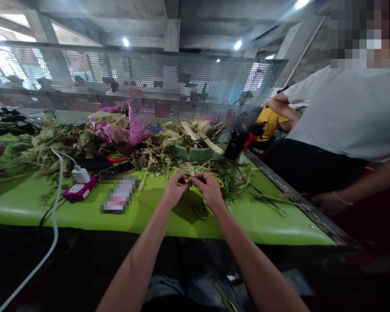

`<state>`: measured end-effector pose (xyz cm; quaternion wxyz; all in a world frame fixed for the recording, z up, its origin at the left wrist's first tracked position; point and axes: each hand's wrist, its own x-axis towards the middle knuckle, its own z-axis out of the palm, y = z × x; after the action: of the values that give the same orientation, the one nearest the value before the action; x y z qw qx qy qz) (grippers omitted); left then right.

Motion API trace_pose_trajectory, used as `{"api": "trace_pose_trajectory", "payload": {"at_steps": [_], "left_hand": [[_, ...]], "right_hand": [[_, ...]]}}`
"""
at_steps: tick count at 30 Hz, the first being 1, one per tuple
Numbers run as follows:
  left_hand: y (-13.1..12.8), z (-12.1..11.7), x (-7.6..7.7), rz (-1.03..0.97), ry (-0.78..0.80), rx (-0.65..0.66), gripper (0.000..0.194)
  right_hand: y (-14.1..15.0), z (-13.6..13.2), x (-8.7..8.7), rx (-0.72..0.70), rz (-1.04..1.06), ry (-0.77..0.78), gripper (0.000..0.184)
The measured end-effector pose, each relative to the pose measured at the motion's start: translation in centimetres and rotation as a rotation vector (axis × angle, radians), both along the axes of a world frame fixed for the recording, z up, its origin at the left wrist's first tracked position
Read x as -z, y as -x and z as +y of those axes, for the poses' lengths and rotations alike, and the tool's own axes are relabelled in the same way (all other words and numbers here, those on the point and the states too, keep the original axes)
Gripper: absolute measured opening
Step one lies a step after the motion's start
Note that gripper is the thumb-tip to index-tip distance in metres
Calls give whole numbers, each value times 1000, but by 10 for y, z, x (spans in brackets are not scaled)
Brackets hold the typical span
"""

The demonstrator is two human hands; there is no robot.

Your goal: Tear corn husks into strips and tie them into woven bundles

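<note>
Above the green tabletop [152, 216], my left hand [176, 190] and my right hand [209, 189] meet with their fingertips pinched together. Between them is a small pale strip of dried husk [190, 178]; its details are too small to make out. Thin dry stems dangle below, between the hands. Just beyond stands a green woven basket [191, 154], heaped with pale dried husks [195, 132]. By my right hand lie green plant sprigs [229, 184] and a yellow-handled tool [219, 181], partly hidden behind the hand.
Left of my hands lie a phone [121, 195], a dark phone-like slab [117, 170] and a purple power strip [80, 188] with a white cable. Behind are a pink plastic bag [134, 128], dried leaves and a mesh partition [143, 73]. A person in white [347, 112] stands right.
</note>
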<state>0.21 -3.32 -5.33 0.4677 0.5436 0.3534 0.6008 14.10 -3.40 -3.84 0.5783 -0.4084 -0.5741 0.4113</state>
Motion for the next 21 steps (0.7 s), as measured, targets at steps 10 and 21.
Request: {"api": "trace_pose_trajectory", "payload": {"at_steps": [10, 21], "left_hand": [[0, 1, 4, -101, 132, 16, 30], [3, 0, 0, -5, -27, -69, 5]], "right_hand": [[1, 2, 4, 64, 0, -10, 29], [1, 1, 2, 25, -9, -8, 29]]}}
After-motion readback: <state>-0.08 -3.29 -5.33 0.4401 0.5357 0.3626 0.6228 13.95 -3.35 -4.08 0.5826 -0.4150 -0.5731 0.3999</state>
